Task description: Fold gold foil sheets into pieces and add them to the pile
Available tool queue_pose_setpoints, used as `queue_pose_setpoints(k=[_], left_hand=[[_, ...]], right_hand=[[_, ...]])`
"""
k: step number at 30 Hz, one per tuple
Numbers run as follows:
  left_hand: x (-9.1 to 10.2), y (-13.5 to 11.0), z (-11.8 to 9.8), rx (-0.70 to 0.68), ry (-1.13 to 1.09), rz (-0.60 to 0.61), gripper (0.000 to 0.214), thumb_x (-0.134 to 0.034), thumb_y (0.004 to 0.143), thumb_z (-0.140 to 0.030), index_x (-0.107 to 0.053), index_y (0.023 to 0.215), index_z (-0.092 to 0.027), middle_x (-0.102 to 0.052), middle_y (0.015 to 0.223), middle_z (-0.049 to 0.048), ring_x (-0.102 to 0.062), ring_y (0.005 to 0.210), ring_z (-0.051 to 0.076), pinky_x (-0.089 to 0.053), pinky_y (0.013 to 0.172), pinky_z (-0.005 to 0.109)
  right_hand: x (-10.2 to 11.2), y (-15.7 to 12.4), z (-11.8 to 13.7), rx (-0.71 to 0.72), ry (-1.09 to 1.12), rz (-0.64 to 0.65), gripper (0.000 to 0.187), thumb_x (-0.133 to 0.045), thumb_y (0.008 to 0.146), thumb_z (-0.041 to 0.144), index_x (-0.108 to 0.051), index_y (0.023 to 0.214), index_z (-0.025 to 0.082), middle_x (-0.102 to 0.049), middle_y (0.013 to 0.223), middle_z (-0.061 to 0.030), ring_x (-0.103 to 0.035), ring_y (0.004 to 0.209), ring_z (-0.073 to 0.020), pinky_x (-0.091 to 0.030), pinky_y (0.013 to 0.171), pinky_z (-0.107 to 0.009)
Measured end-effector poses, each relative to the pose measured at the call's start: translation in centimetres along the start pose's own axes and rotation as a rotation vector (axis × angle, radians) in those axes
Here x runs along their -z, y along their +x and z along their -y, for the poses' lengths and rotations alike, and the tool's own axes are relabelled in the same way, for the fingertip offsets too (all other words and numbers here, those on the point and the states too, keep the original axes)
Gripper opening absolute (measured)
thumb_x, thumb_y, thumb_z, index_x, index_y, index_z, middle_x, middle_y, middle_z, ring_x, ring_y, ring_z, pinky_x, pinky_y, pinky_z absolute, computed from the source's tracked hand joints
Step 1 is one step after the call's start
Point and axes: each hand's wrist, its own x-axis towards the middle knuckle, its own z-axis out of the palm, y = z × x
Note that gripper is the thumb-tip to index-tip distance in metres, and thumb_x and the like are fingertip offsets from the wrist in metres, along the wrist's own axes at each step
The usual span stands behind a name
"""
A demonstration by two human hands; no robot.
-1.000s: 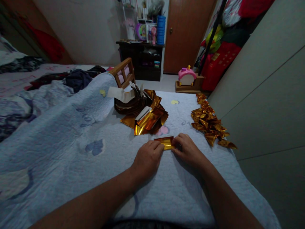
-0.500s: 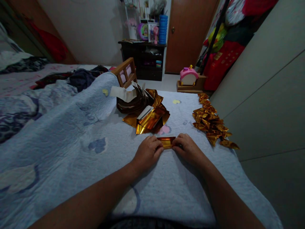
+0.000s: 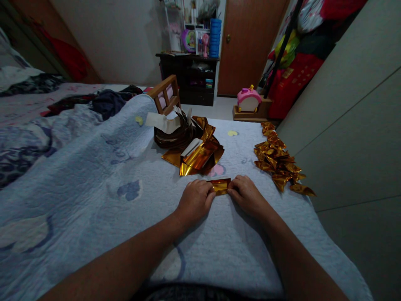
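Though barely moved, still pinching the gold strip (image 3: 221,185) mid-crease with left hand (image 3: 196,200) and right hand (image 3: 247,195), just before the foil stack (image 3: 199,155).

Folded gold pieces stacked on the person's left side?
No, the pile of folded gold pieces lies right of the right hand, which pinches a gold paper strip with the left hand.

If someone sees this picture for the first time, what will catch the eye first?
The shiny gold foil stands out against the pale blue quilt. In the middle, the left hand and the right hand hold a small gold foil strip by its ends. Behind it lies a loose pile of gold sheets, and a row of folded gold pieces runs along the quilt's right edge.
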Motion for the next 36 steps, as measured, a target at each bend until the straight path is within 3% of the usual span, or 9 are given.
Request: queue_pose_setpoints(k=[15, 24, 31, 36], left_hand=[[0.1, 0.3, -0.2, 0.038, 0.107, 0.004, 0.018, -0.057, 0.096, -0.025, -0.064, 0.082, -0.017, -0.068, 0.091, 0.0069, -0.058, 0.087, 0.023, -0.04, 0.079, 0.036], [-0.1, 0.2, -0.7, 0.076, 0.168, -0.014, 0.012, -0.056, 0.093, -0.022, -0.063, 0.085, -0.018, -0.068, 0.094, 0.0074, -0.058, 0.093, 0.025, -0.039, 0.081, 0.039], [-0.1, -0.1, -0.5, 0.11, 0.088, -0.064, 0.003, -0.057, 0.093, -0.022, -0.059, 0.092, -0.021, -0.065, 0.096, 0.0049, -0.056, 0.095, 0.025, -0.038, 0.082, 0.038], [-0.3, -0.1, -0.2, 0.088, 0.052, -0.069, 0.009, -0.058, 0.093, -0.02, -0.064, 0.097, -0.024, -0.062, 0.098, 0.0037, -0.053, 0.099, 0.025, -0.037, 0.083, 0.038]], right_hand=[[0.1, 0.4, 1.8, -0.148, -0.167, 0.015, 0.01, -0.06, 0.092, 0.022, -0.064, 0.085, 0.018, -0.065, 0.091, -0.0066, -0.054, 0.088, -0.0211, -0.033, 0.078, -0.032], [-0.4, 0.4, 1.5, -0.145, -0.146, -0.026, 0.008, -0.06, 0.09, 0.022, -0.062, 0.082, 0.019, -0.064, 0.089, -0.0062, -0.052, 0.086, -0.0214, -0.031, 0.075, -0.032], [-0.6, 0.3, 1.3, -0.151, -0.081, -0.091, 0.004, -0.061, 0.086, 0.019, -0.057, 0.086, 0.02, -0.064, 0.086, -0.005, -0.051, 0.082, -0.0213, -0.031, 0.073, -0.031], [-0.6, 0.3, 1.2, -0.111, -0.06, -0.081, 0.006, -0.061, 0.086, 0.016, -0.058, 0.085, 0.021, -0.064, 0.087, -0.004, -0.051, 0.083, -0.0208, -0.03, 0.074, -0.031]])
